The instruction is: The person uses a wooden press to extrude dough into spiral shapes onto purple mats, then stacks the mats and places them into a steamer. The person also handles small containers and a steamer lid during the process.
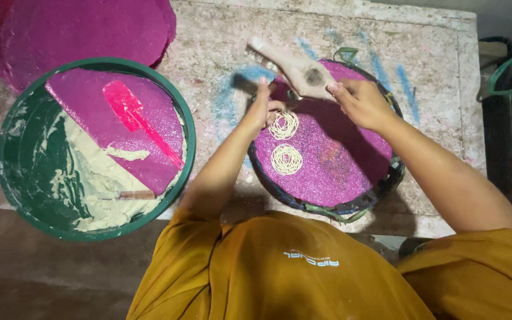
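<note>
A round woven tray (357, 204) covered by a magenta mat (339, 160) lies on the stone slab before me. Two pale noodle spirals rest on the mat: one (286, 159) finished, another (284, 125) under my hands. A wooden press (294, 66) with two long handles is held over the mat's far edge. My left hand (263, 108) grips its near-left handle, and my right hand (360, 102) grips the handle on the right.
A large green basin (13, 160) at left holds pale dough (99, 201), a magenta mat and a pink spatula (134, 115). More magenta mats (84, 29) are stacked behind it. A dark chair with a green frame (511, 89) stands at right.
</note>
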`<control>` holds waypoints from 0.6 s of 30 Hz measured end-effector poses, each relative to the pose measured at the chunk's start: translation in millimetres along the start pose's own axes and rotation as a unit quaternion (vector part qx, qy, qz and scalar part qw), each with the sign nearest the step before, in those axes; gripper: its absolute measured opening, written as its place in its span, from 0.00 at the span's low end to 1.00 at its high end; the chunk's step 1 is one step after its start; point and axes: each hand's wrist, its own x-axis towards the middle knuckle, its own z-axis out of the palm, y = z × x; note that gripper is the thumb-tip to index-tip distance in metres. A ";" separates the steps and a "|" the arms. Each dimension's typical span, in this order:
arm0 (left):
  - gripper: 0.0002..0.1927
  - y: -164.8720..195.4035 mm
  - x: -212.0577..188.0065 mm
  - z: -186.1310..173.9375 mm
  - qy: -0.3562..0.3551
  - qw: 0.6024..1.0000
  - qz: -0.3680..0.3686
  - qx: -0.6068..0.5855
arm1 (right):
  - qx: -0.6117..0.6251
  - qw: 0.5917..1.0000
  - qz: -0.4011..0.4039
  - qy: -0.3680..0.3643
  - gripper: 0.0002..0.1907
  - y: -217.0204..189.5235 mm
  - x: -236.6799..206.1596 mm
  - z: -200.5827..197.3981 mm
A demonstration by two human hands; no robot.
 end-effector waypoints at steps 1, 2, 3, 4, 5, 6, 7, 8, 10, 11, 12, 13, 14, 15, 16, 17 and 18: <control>0.41 -2.7 -11.9 -1.3 0.021 0.987 0.102 0.125 | 0.005 1.000 0.006 0.011 0.29 3.9 -1.5 1.9; 0.39 -2.4 -26.7 -3.3 0.042 0.947 0.202 0.247 | 0.010 1.000 0.012 0.023 0.30 7.3 -3.5 2.6; 0.38 0.2 -42.4 -2.7 0.061 0.881 0.297 0.363 | 0.015 0.999 0.018 0.034 0.30 9.6 -6.3 1.9; 0.37 3.7 -60.6 0.3 0.087 0.852 0.251 0.451 | 0.033 0.999 0.018 0.035 0.29 10.3 -8.9 -0.2; 0.36 8.5 -80.9 2.7 0.112 0.814 0.200 0.533 | 0.052 0.998 0.020 0.035 0.29 9.0 -12.5 -3.1; 0.37 17.4 -98.0 6.1 0.135 0.767 0.148 0.610 | 0.070 0.997 0.021 0.036 0.28 5.1 -16.3 -6.7; 0.32 29.8 -112.7 8.9 0.139 0.759 0.175 0.612 | 0.078 0.997 0.008 0.027 0.23 -1.6 -20.6 -10.8; 0.28 42.7 -127.9 10.7 0.143 0.751 0.202 0.613 | 0.084 0.996 -0.005 0.017 0.19 -10.6 -26.6 -15.7; 0.26 71.4 -150.5 22.2 0.154 0.716 0.330 0.596 | 0.100 0.994 -0.028 -0.011 0.17 -37.7 -38.7 -27.9; 0.29 88.0 -160.5 25.9 0.157 0.681 0.427 0.574 | 0.110 0.993 -0.037 -0.032 0.17 -55.1 -46.7 -33.5; 0.32 103.3 -170.7 30.7 0.157 0.639 0.518 0.546 | 0.120 0.990 -0.045 -0.054 0.17 -73.8 -55.8 -39.7; 0.28 118.2 -180.0 36.3 0.100 0.689 0.471 0.543 | 0.070 0.987 -0.130 -0.057 0.19 -93.2 -67.2 -46.1; 0.25 133.7 -189.5 40.8 0.042 0.732 0.422 0.534 | 0.019 0.974 -0.216 -0.060 0.21 -112.9 -80.2 -53.4; 0.22 147.4 -201.4 44.5 -0.017 0.769 0.372 0.520 | -0.033 0.951 -0.300 -0.062 0.23 -132.5 -92.1 -62.7; 0.22 159.4 -217.6 45.1 -0.069 0.781 0.350 0.513 | -0.078 0.925 -0.368 -0.045 0.26 -151.9 -102.3 -72.6; 0.22 165.0 -240.2 44.4 -0.127 0.785 0.325 0.512 | -0.121 0.893 -0.433 -0.027 0.29 -170.6 -111.0 -80.7; 0.22 169.1 -260.4 47.0 -0.180 0.784 0.312 0.506 | -0.162 0.854 -0.495 -0.007 0.32 -188.0 -116.1 -87.2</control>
